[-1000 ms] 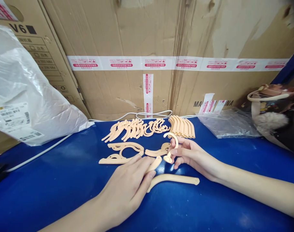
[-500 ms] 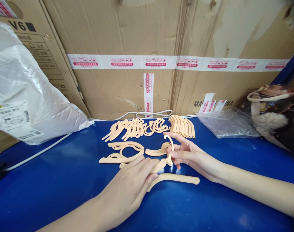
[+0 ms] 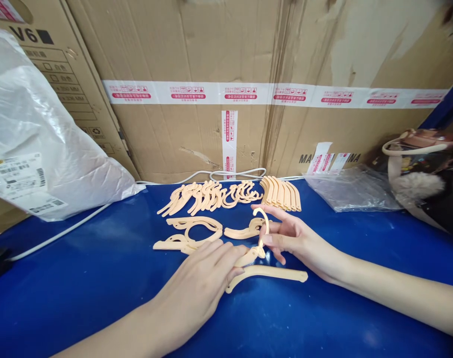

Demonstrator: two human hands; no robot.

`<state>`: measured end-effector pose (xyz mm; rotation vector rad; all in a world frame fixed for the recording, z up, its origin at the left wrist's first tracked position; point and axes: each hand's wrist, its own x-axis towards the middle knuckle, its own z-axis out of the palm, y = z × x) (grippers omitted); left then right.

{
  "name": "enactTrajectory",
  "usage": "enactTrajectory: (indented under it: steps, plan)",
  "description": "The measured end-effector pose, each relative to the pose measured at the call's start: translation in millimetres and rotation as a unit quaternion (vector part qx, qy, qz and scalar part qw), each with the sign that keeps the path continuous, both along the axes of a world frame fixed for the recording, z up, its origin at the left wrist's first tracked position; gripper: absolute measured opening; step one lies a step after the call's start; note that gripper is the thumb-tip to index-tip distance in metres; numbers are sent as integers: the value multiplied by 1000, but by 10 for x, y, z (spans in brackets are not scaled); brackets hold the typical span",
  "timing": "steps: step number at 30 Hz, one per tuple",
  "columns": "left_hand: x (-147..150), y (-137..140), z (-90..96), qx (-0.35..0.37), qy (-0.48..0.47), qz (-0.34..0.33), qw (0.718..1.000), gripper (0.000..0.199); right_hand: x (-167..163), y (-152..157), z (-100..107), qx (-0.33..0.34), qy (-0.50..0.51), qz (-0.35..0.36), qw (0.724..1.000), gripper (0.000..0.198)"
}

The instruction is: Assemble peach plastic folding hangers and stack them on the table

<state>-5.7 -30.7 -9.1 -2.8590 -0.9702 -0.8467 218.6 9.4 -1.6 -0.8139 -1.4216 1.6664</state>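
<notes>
My left hand (image 3: 207,278) is closed around a cream plastic hanger arm (image 3: 248,258), most of which it hides. Between the thumb and fingers of my right hand (image 3: 288,236) is a cream hanger hook (image 3: 262,226), held upright, its lower end meeting the tip of the hanger arm. Whether the two are joined I cannot tell. Just below, a loose curved hanger arm (image 3: 271,271) lies on the blue table (image 3: 286,318). Folded hangers (image 3: 200,223) rest beyond my left hand, and another curved hanger piece (image 3: 241,232) lies behind the hook, partly covered by my right fingers.
Along the back lie several curved arms (image 3: 182,196), a cluster of hooks (image 3: 234,194) and a neat row of arms (image 3: 280,193). A white plastic bag (image 3: 55,134) stands left, clear plastic (image 3: 353,189) and a dark bag (image 3: 431,174) right. Cardboard (image 3: 189,134) walls the back.
The hook has turned slightly and its lower end sits closer against the hanger arm. Both hands stay in nearly the same place.
</notes>
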Motion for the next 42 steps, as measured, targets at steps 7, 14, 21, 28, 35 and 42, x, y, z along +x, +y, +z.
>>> enactTrajectory:
  steps: [7,14,21,28,35,42]
  plan:
    - [8,17,-19,82,24,24,996,30,13,-20,26,36,-26,-3,999,60]
    - [13,9,-25,82,27,24,996,26,6,-39,58,44,-46,-2,998,59]
    - [22,16,-13,50,21,14,998,22,-3,-46,66,80,-58,-3,995,62]
    - [7,12,-36,26,21,18,999,24,9,-71,87,111,-94,-12,989,59]
    - [21,10,-19,61,35,19,997,25,1,-84,91,157,-119,-31,980,55]
    - [20,-4,-6,79,52,32,995,32,13,-97,75,193,-152,-40,969,52]
